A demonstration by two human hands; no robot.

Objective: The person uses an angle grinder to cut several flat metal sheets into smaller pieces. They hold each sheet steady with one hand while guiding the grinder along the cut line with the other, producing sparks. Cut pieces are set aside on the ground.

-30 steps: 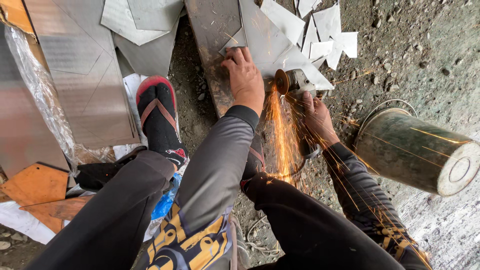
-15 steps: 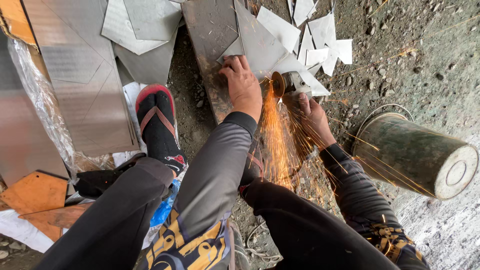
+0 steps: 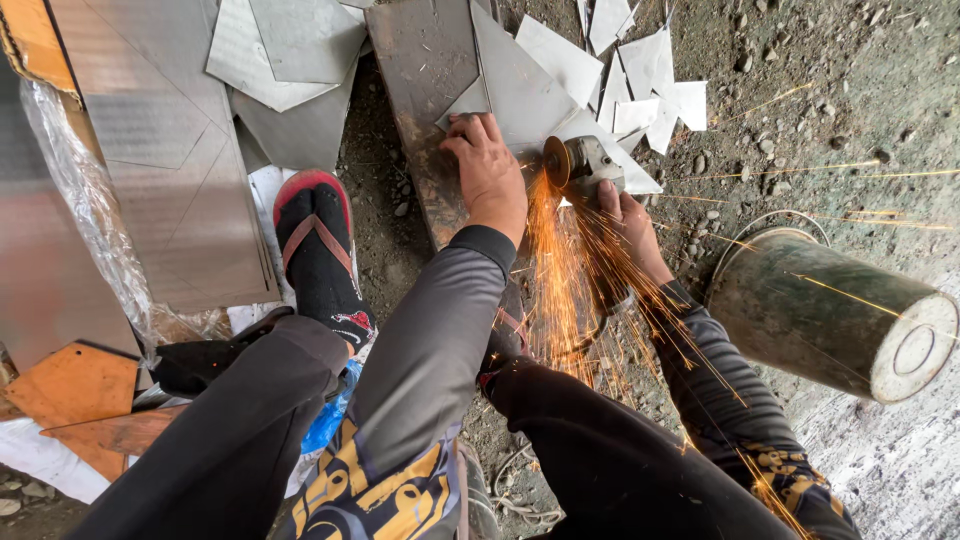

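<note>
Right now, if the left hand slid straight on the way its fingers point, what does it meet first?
The left hand lies flat, fingers pointing up the picture onto the grey sheet-metal piece it presses down. Going on, it would only slide further over that sheet; beyond it lie more cut offcuts. Depth is hard to judge.

The person's left hand (image 3: 488,172) reaches forward and lies palm down with the fingers spread flat and pointing away from the body, the wrist straight. Its arm, in a grey long sleeve, runs up the middle of the view from the torso. The right hand (image 3: 628,216) sits just to the right of it and slightly nearer the body, fingers curled in a closed grip, knuckles up. The right forearm, in a dark patterned sleeve, angles in from the lower right, elbow bent.
</note>
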